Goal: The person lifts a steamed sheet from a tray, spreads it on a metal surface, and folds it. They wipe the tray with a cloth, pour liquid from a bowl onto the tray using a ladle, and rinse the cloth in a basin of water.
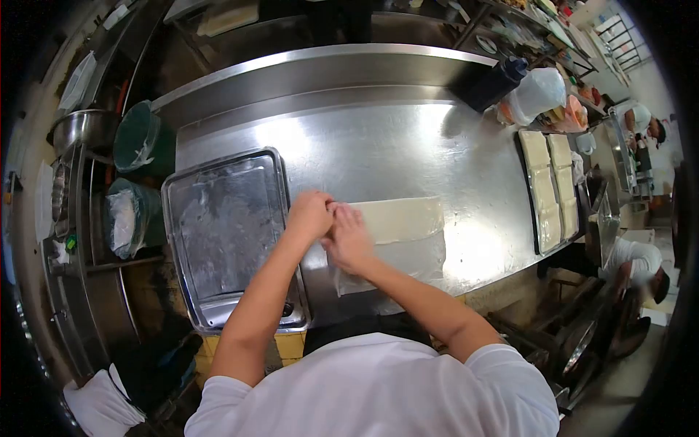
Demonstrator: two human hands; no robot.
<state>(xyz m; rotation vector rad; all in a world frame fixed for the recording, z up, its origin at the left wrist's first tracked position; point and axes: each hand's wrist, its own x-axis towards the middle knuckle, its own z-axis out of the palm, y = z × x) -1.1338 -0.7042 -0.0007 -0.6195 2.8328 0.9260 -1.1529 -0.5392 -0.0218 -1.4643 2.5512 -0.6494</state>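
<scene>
A pale rectangular sheet of dough (400, 219) lies on the steel table, its lower part thinner and see-through, like film. Both hands meet at its upper left end. My left hand (312, 213) has its fingers curled in at the sheet's left edge; what they pinch is too small to make out. My right hand (349, 239) is beside it, slightly blurred, over the left end of the sheet, its fingers close to the left fingertips. Left of the hands lies a metal tray (229, 226) with whitish smears.
A dark tray (539, 211) of pale dough pieces stands at the table's right end. Behind it are a dark bottle (499, 84) and a white container (537, 95). Green buckets (136, 142) stand at the left. Two people (637, 264) are at the far right.
</scene>
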